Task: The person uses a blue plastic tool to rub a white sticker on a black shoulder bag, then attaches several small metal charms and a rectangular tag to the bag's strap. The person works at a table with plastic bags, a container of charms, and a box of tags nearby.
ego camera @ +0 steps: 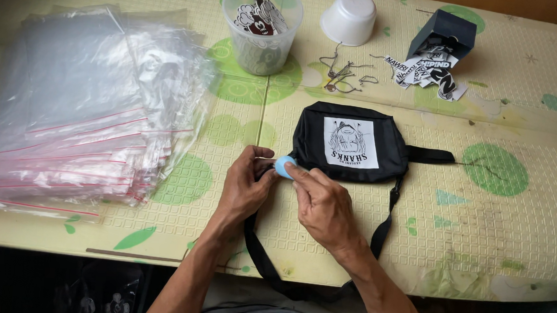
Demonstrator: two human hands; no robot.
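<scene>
A small blue object (284,166) is pinched between both hands at the left end of a black pouch (349,143), which lies near the middle of the bench (505,241) with a white printed patch facing up. The left hand (244,186) curls closed around the object and the pouch's edge from the left; the right hand (322,203) grips it from the near side with thumb and forefinger. The pouch's black strap (385,227) runs right, then loops down over the bench's near edge. To the left, a stack of clear zip bags (75,105) with red seal lines covers the bench. At the far side stand a clear plastic cup (262,26) holding stickers, an upturned white cup (349,17), some metal hooks (343,73), and a dark box (444,35) tipped over loose black-and-white stickers (425,74).
</scene>
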